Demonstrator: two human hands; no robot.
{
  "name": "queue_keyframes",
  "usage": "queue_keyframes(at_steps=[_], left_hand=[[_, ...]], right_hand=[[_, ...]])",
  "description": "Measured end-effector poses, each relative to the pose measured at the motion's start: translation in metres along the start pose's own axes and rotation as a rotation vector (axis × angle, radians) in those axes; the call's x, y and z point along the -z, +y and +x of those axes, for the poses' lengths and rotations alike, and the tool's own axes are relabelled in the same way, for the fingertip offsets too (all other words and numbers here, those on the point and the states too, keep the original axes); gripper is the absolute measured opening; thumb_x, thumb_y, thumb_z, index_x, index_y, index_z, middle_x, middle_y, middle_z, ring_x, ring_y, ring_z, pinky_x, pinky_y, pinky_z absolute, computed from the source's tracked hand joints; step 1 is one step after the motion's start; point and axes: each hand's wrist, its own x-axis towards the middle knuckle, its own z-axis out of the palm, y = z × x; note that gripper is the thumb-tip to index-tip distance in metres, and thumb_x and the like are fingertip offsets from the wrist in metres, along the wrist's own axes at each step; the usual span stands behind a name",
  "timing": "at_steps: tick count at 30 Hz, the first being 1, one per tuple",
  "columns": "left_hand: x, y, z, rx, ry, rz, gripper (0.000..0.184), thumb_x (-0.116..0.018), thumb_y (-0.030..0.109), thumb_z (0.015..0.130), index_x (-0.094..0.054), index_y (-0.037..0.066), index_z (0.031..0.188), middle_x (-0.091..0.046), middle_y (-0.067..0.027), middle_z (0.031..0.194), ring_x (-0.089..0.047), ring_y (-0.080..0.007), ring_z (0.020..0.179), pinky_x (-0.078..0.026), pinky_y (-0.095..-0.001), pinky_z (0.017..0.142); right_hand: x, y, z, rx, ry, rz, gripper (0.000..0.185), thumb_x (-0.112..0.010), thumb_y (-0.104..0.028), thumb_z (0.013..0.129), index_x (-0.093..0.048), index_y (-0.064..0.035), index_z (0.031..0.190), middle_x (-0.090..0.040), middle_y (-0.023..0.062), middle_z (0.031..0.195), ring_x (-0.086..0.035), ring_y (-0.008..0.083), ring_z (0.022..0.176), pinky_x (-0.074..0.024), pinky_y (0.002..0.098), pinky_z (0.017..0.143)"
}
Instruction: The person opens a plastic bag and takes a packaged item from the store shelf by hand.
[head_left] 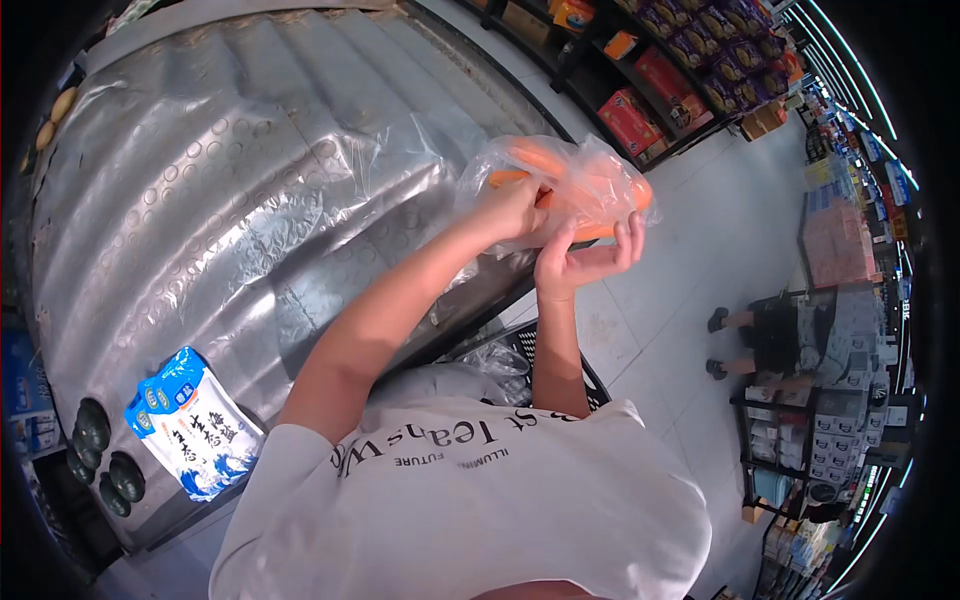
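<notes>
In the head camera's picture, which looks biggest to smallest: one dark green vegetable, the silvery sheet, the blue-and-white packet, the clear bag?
1. Silvery sheet
2. Clear bag and blue-and-white packet: too close to rank
3. Dark green vegetable

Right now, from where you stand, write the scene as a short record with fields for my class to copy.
Surface: ridged metal-coloured counter
Left hand: gripping the clear bag
Right hand: at the bag's near edge, fingers spread
Bag contents: long orange vegetables, probably carrots
Also on counter: blue-and-white packet, beside dark green vegetables
Background: stocked shelves; another person
</notes>
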Motion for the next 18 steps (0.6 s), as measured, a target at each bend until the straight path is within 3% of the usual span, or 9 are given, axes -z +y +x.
queue_keyframes(at_steps=[3,5,6,9,10,13,14,17,18], left_hand=[[0.006,0.006,-0.003,0.119,-0.135,0.017,0.042,-0.058,0.011,0.077,-0.046,0.005,0.117,-0.057,-0.0096,0.1,-0.054,-0.0184,0.092,-0.043,-0.0288,0.079],[0.019,0.025,-0.013,0.068,-0.181,-0.052,0.03,-0.054,0.014,0.08,-0.052,0.005,0.108,-0.058,-0.0098,0.096,-0.054,-0.0178,0.088,-0.044,-0.0295,0.076],[0.021,0.025,-0.012,0.052,-0.207,-0.062,0.03,-0.054,0.015,0.08,-0.052,0.004,0.108,-0.059,-0.0105,0.097,-0.054,-0.019,0.089,-0.044,-0.0301,0.076],[0.015,0.011,-0.004,-0.001,-0.271,-0.058,0.03,-0.053,0.017,0.08,-0.053,0.003,0.107,-0.059,-0.0128,0.099,-0.055,-0.0228,0.091,-0.044,-0.0318,0.078],[0.011,0.003,0.003,-0.034,-0.285,-0.046,0.03,-0.053,0.018,0.08,-0.053,0.003,0.107,-0.059,-0.0135,0.099,-0.056,-0.0241,0.091,-0.044,-0.0324,0.078],[-0.002,-0.023,0.019,-0.182,-0.326,0.04,0.031,-0.052,0.02,0.081,-0.053,0.002,0.106,-0.059,-0.0158,0.101,-0.057,-0.0279,0.093,-0.044,-0.0342,0.079],[0.02,0.048,-0.008,0.176,-0.232,-0.127,0.032,-0.051,0.022,0.081,-0.053,0.0,0.105,-0.059,-0.017,0.102,-0.057,-0.0292,0.094,-0.045,-0.0352,0.078],[0.0,0.008,0.0,0.104,-0.089,-0.173,0.035,-0.053,0.024,0.081,-0.053,-0.002,0.105,-0.059,-0.0182,0.102,-0.058,-0.0306,0.095,-0.045,-0.0364,0.077],[-0.006,-0.008,0.001,0.106,0.002,-0.058,0.038,-0.053,0.016,0.08,-0.05,0.001,0.114,-0.058,-0.0113,0.102,-0.056,-0.016,0.083,-0.045,-0.029,0.072]], right_hand=[[0.009,-0.041,-0.006,0.217,-0.288,0.087,0.031,-0.054,0.001,0.071,-0.05,-0.0036,0.101,-0.05,0.0144,0.107,-0.047,0.0308,0.107,-0.0297,0.0493,0.099],[0.001,-0.047,-0.006,0.056,-0.62,0.485,0.021,-0.053,0.001,0.065,-0.058,-0.0039,0.086,-0.056,0.0105,0.092,-0.052,0.0292,0.097,-0.033,0.0448,0.097],[-0.002,-0.047,-0.006,-0.013,-0.681,0.416,0.012,-0.056,0.0,0.066,-0.059,-0.0023,0.078,-0.058,0.0115,0.087,-0.056,0.0281,0.088,-0.0402,0.0422,0.089],[-0.005,-0.031,-0.004,-0.06,-0.64,0.132,0.014,-0.057,0.001,0.068,-0.058,-0.001,0.082,-0.058,0.0126,0.089,-0.055,0.0289,0.086,-0.0413,0.0406,0.084],[-0.001,-0.034,-0.003,-0.349,-0.608,0.124,0.011,-0.056,-0.005,0.074,-0.059,-0.0001,0.084,-0.058,0.015,0.089,-0.054,0.0323,0.085,-0.0391,0.0422,0.082],[0.002,-0.015,0.011,-0.284,-0.79,-0.136,0.019,-0.049,-0.01,0.082,-0.057,0.0025,0.094,-0.057,0.0182,0.098,-0.055,0.0317,0.089,-0.0396,0.0399,0.084],[0.003,-0.006,0.008,-0.38,-0.785,-0.136,0.027,-0.047,-0.022,0.085,-0.059,0.0014,0.09,-0.056,0.0199,0.098,-0.05,0.0367,0.096,-0.0342,0.0454,0.086],[0.004,-0.002,0.013,-0.554,-0.766,-0.068,0.027,-0.046,-0.021,0.085,-0.059,0.0014,0.091,-0.055,0.0209,0.098,-0.047,0.038,0.1,-0.0326,0.0466,0.088],[0.004,0.011,0.009,-0.298,-0.734,-0.138,0.024,-0.048,-0.019,0.084,-0.06,0.0003,0.091,-0.056,0.0205,0.097,-0.045,0.0391,0.103,-0.0327,0.0471,0.089]])
